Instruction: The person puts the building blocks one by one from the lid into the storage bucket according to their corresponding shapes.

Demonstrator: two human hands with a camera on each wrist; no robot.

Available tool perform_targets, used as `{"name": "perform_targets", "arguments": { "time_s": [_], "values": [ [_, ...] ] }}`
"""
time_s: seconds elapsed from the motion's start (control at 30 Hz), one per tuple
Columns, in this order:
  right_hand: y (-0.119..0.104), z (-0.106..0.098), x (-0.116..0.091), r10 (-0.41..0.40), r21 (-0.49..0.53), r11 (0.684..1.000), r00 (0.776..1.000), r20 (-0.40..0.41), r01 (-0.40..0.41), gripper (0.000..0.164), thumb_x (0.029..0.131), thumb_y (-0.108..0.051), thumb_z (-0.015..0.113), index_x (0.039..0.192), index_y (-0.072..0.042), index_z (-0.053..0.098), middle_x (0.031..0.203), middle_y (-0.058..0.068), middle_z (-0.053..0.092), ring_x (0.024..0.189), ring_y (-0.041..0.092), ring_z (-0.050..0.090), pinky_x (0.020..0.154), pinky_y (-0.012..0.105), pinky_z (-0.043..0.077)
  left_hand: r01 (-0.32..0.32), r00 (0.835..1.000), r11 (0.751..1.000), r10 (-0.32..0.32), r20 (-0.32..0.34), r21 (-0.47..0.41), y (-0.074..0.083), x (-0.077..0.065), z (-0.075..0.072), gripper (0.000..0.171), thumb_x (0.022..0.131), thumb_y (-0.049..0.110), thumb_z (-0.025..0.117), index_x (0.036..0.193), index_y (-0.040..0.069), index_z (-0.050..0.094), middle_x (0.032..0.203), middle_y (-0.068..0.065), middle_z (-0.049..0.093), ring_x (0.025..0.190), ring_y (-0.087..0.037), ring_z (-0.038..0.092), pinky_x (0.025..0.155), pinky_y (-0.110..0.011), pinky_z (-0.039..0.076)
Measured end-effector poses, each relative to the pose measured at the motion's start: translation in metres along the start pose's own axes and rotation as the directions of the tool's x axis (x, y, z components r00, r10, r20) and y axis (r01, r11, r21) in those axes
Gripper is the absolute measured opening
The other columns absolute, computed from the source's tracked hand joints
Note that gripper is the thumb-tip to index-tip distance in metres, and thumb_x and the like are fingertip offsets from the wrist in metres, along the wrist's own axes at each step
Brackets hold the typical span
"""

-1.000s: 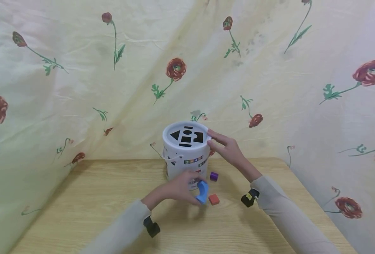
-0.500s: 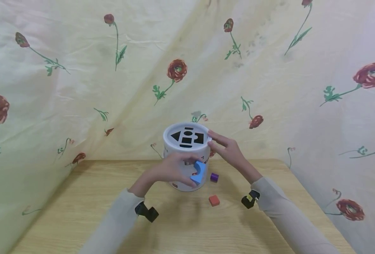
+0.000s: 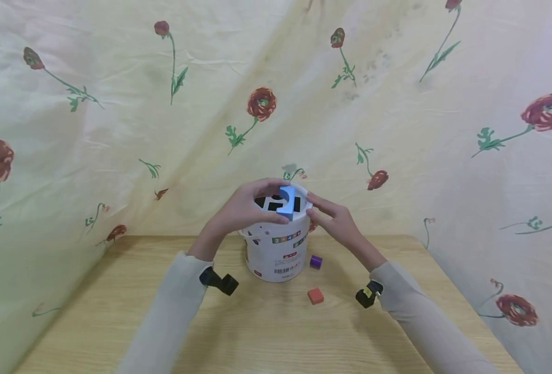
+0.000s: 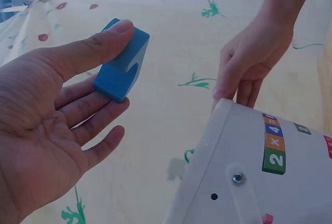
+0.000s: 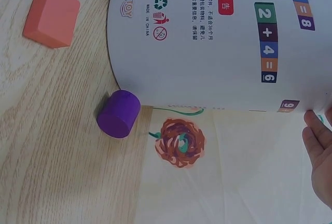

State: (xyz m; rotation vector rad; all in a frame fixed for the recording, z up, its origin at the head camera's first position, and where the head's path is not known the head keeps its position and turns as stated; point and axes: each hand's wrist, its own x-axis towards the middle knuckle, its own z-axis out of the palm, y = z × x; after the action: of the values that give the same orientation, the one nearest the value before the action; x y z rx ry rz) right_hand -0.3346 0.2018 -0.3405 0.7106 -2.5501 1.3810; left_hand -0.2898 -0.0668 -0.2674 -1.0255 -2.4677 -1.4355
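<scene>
The white bucket (image 3: 276,254) stands near the back edge of the wooden table (image 3: 117,291), about midway along it, with a wide stretch of wood out to the left edge and another to the right. Behind the back edge hangs a flowered cloth (image 3: 201,104). The purple cylinder (image 3: 316,262) lies just beside the bucket, on the side towards the right edge; the red block (image 3: 315,296) sits further from the back edge, apart from both.

The left hand (image 3: 243,208) pinches the blue block (image 3: 291,202) between thumb and fingers, holding it above the bucket's lid with a gap between, its curved notch facing the palm. The right hand (image 3: 337,218) touches the bucket's rim on the right, fingers nearly straight.

The left hand and blue block cover part of the lid, so several of its dark cut-outs show only in part. In the left wrist view the index finger is mostly hidden behind the block, and the bucket is cut off. The right wrist view crops most of the right hand. The table's front edge lies out of frame.
</scene>
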Motion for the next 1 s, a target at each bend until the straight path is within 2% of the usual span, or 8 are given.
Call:
{"name": "perform_targets", "arguments": {
  "time_s": [0.13, 0.33, 0.47, 0.67, 0.77, 0.9, 1.0],
  "values": [
    [0.015, 0.002, 0.005, -0.017, 0.012, 1.0, 1.0, -0.007, 0.017, 0.053, 0.104, -0.024, 0.059, 0.153, -0.012, 0.045, 0.159, 0.007, 0.043, 0.148, 0.036, 0.04, 0.117, 0.061, 0.033, 0.027, 0.998, 1.0, -0.027, -0.058, -0.013, -0.004, 0.012, 0.001, 0.066, 0.081, 0.02, 0.087, 0.141, 0.016, 0.058, 0.135, -0.004, 0.065, 0.132, -0.027, 0.058, 0.113, -0.054, 0.043],
    [0.024, 0.002, 0.007, -0.048, 0.016, 0.999, 0.999, -0.009, 0.049, 0.052, 0.102, -0.032, 0.061, 0.152, -0.02, 0.049, 0.158, 0.0, 0.046, 0.147, 0.031, 0.043, 0.117, 0.058, 0.036, 0.059, 0.99, 0.996, -0.066, -0.122, -0.061, -0.019, 0.027, 0.004, 0.065, 0.081, 0.019, 0.087, 0.139, 0.015, 0.059, 0.133, -0.006, 0.061, 0.128, -0.028, 0.059, 0.112, -0.051, 0.044],
    [0.025, 0.001, 0.007, -0.058, 0.01, 0.998, 0.998, -0.012, 0.058, 0.052, 0.102, -0.035, 0.061, 0.151, -0.021, 0.049, 0.158, 0.0, 0.046, 0.147, 0.031, 0.043, 0.116, 0.058, 0.036, 0.067, 0.988, 0.994, -0.078, -0.135, -0.081, -0.03, 0.037, 0.008, 0.067, 0.082, 0.019, 0.086, 0.142, 0.013, 0.057, 0.132, -0.008, 0.061, 0.127, -0.027, 0.06, 0.113, -0.049, 0.044],
    [0.025, 0.001, 0.006, -0.036, 0.021, 0.999, 0.999, -0.012, 0.036, 0.054, 0.101, -0.04, 0.061, 0.152, -0.025, 0.048, 0.158, -0.003, 0.046, 0.147, 0.029, 0.043, 0.116, 0.058, 0.037, 0.098, 0.984, 0.986, -0.116, -0.133, -0.132, -0.049, 0.05, 0.017, 0.072, 0.085, 0.021, 0.084, 0.148, 0.011, 0.051, 0.142, -0.009, 0.061, 0.134, -0.028, 0.057, 0.114, -0.055, 0.042],
    [0.025, 0.002, 0.006, -0.035, 0.021, 0.999, 0.999, -0.006, 0.035, 0.055, 0.101, -0.042, 0.061, 0.152, -0.025, 0.048, 0.159, -0.004, 0.045, 0.148, 0.029, 0.043, 0.116, 0.058, 0.037, 0.125, 0.981, 0.979, -0.146, -0.127, -0.162, -0.056, 0.054, 0.021, 0.072, 0.087, 0.021, 0.082, 0.15, 0.012, 0.049, 0.146, -0.008, 0.06, 0.137, -0.026, 0.055, 0.114, -0.053, 0.042],
    [0.025, 0.001, 0.006, -0.033, 0.019, 0.999, 0.999, -0.003, 0.033, 0.056, 0.101, -0.043, 0.061, 0.153, -0.025, 0.047, 0.159, -0.005, 0.044, 0.148, 0.03, 0.042, 0.115, 0.059, 0.037, 0.149, 0.976, 0.971, -0.175, -0.13, -0.186, -0.06, 0.056, 0.025, 0.071, 0.088, 0.023, 0.081, 0.151, 0.013, 0.048, 0.147, -0.007, 0.059, 0.138, -0.025, 0.055, 0.114, -0.05, 0.043],
    [0.025, 0.0, 0.006, -0.03, 0.021, 0.999, 0.999, -0.01, 0.03, 0.055, 0.101, -0.043, 0.061, 0.152, -0.026, 0.048, 0.159, -0.006, 0.045, 0.148, 0.03, 0.043, 0.115, 0.06, 0.037, 0.147, 0.977, 0.973, -0.171, -0.127, -0.177, -0.061, 0.059, 0.027, 0.07, 0.089, 0.024, 0.08, 0.151, 0.013, 0.049, 0.146, -0.007, 0.06, 0.137, -0.026, 0.056, 0.113, -0.05, 0.044]
  ]
}}
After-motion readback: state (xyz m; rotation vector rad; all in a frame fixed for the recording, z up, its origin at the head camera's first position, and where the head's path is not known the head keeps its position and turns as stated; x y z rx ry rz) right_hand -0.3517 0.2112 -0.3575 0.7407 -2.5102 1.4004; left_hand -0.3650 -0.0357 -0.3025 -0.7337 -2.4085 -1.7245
